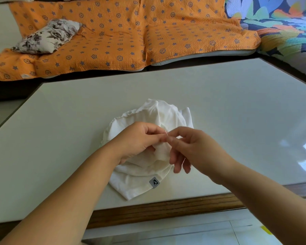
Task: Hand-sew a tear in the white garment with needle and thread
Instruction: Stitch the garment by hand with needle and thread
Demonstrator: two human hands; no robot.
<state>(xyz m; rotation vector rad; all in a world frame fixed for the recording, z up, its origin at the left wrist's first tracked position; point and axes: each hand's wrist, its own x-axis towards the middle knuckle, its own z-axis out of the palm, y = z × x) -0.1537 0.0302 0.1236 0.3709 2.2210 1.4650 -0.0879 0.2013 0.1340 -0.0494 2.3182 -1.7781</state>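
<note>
While the white garment [148, 117] sits bunched up in the middle of the white table [237, 103], both hands meet right over it. The left hand [138, 138] has its fingers curled in and grips a fold of the fabric, thumb and forefinger pinching the cloth up off the pile. The right hand [193, 147] comes in from the other side, with thumb and forefinger pinched together at the lower end of the needle [165, 132] and the other three fingers hanging loose below. The needle is super thin and sticks up with a slight lean to the left, right where the two sets of fingertips touch. Can't make out any thread tbh, too fine to see. There's a small grey tag [154, 182] on the garment's near hem, close to the table's wooden edge. Behind the table is an orange quilt [113, 32] with blue stars and wheels, a floral pillow [46, 36] lying on its left part, and a bright leafy-print blanket [281, 23] off to the right
</note>
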